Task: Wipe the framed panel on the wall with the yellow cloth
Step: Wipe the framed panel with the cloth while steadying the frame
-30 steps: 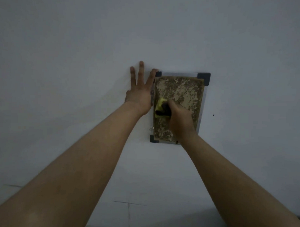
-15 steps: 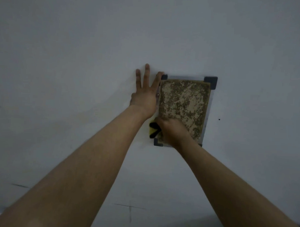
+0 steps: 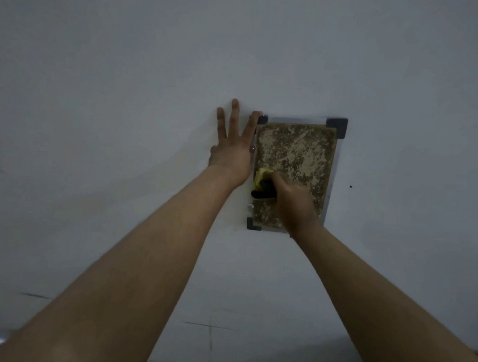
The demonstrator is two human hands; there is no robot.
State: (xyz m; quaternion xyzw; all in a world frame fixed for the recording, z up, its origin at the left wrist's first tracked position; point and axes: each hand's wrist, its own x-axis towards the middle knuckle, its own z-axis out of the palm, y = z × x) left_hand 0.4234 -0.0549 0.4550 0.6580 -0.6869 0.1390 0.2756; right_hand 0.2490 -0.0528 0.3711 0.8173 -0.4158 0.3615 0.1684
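Left hand (image 3: pixel 231 150) is flat on the wall (image 3: pixel 99 121) mid-frame, fingers spread, right by the panel's edge. Just right of it, the speckled framed panel (image 3: pixel 295 155), with the right hand (image 3: pixel 294 204) closed around the yellow cloth (image 3: pixel 261 179), pressed against its lower left.

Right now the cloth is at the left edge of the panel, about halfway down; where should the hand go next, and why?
Probably sweep the right hand with the yellow cloth sideways toward the right edge of the framed panel. The cloth sits at the left edge, and the mottled surface to its right and above lies uncovered. The left hand rests flat on the wall beside the frame.
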